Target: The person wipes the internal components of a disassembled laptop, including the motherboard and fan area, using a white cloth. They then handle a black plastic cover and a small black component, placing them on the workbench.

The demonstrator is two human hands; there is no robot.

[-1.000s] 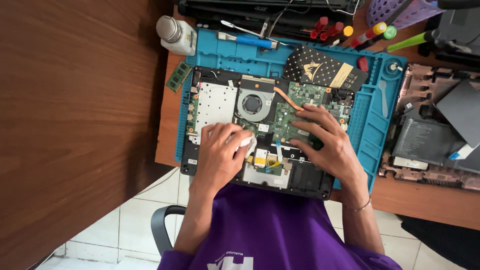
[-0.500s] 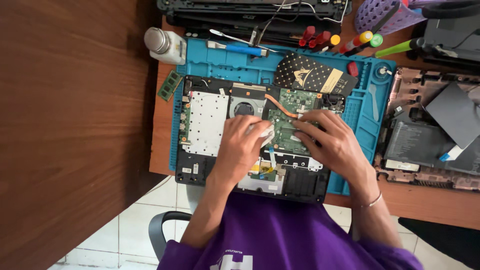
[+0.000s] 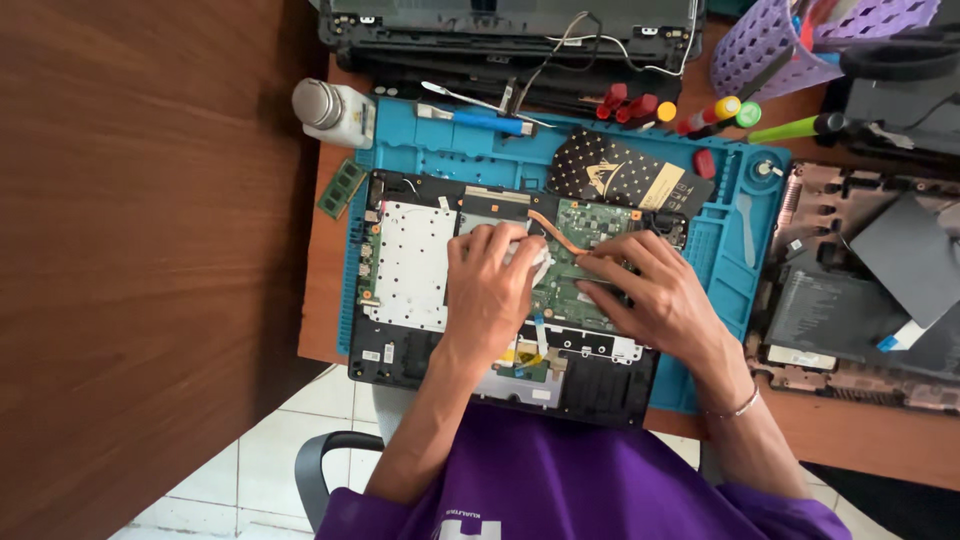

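Head view: an opened laptop base [image 3: 410,300] is lying on a blue repair mat [image 3: 745,260] at the near edge of a wooden desk [image 3: 860,440], directly in front of the person. Inside it, a green circuit board [image 3: 590,225] is sitting right of centre, with a copper heat pipe [image 3: 552,232] curving across its far-left corner and a perforated silver shield plate [image 3: 412,265] covering the left part.

The left hand [image 3: 490,290] is resting palm-down over the middle of the base, fingers curled together and pressing a small white wad [image 3: 538,262] against the board; this hand is hiding whatever lies beneath it. The right hand [image 3: 655,290] is lying flat on the board's right side, fingers extended leftward and close together, fingertips touching the board. Whether it is pinching anything I cannot tell.

Around the base: a black patterned packet [image 3: 625,180] is lying on the mat just beyond the board. A blue-handled tool [image 3: 480,120] is lying on the mat's far edge, and a white bottle [image 3: 335,112] is standing at its far-left corner. A green memory stick [image 3: 342,188] is lying on the desk left of the mat. Red and yellow screwdriver handles [image 3: 640,105] are clustering at the far side, near a purple basket [image 3: 770,50]. Another dismantled laptop shell [image 3: 850,300] is sitting to the right.
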